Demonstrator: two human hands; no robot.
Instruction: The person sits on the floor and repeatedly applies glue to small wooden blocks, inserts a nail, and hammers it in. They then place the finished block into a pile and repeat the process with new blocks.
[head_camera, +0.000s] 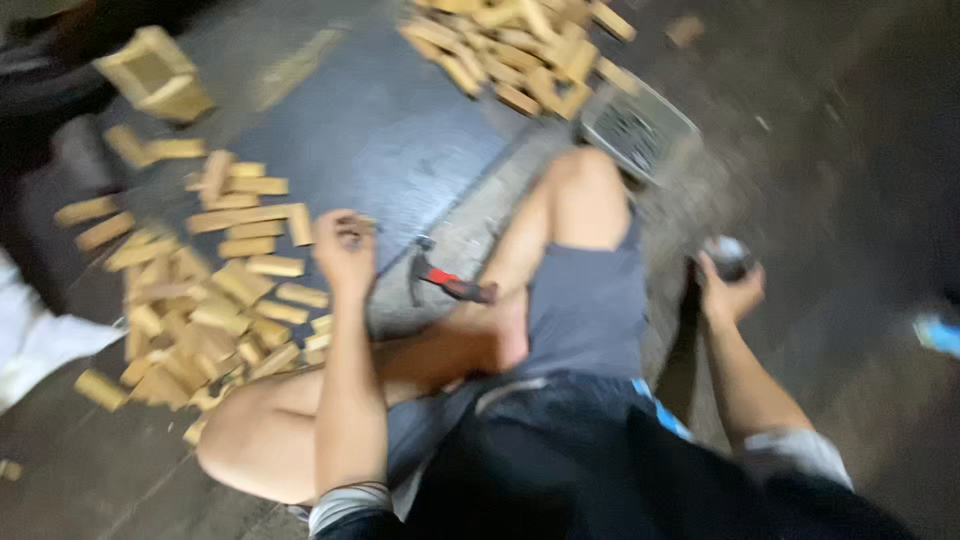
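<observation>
Head view: I look down on my own crossed bare legs on a dark floor (400, 130); the whole frame is motion-blurred.
Far left edge: I see a white cloth-like shape (25, 335) and, above it, something dark that I cannot make out.
Upper left: a small wooden box frame (155, 72) sits tilted, apart from the loose pieces.
Left heap: short wooden blocks (200, 300) lie scattered in a loose heap beside my left knee.
Left hand (345, 250): raised just right of that heap, fingers curled inward; it seems to pinch something small, but the blur keeps me from telling what, or whether it really grips.
Centre: a hammer (450, 280) with a red-and-black handle lies on the floor just beyond my foot, its head pointing toward the left hand, untouched by either hand.
Top centre: a second pile of wooden blocks (520, 50) lies well apart from the first.
Right of that pile: a grey mesh-like tray (640, 125) rests just past my right knee.
Right hand (730, 290): out to my right side, closed around a small round dark object (728, 255) with a pale top.
Far right edge: a blue scrap (940, 335) lies on the floor.
</observation>
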